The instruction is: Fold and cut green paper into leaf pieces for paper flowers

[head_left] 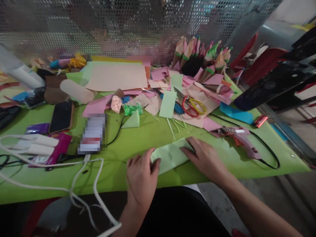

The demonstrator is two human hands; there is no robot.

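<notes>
A light green paper strip (171, 156) is held between my two hands, low over the front of the green table. Thumb and fingers of my left hand (142, 172) pinch its left end. At the right end, my right hand (202, 157) grips it the same way, thumb on top. Beyond the strip lie a folded green paper triangle (133, 120) and a green paper rectangle (168, 104). Red-handled scissors (189, 107) rest on paper scraps farther back. To the right of my right hand is a pink glue gun (243, 137).
White charging cables (98, 177) loop over the table's front left edge beside a phone (92, 133). A second, dark phone (61, 116) lies farther left. Paper sheets (116, 75) and rolled paper flowers (209, 54) stand at the back before a perforated metal panel (111, 26).
</notes>
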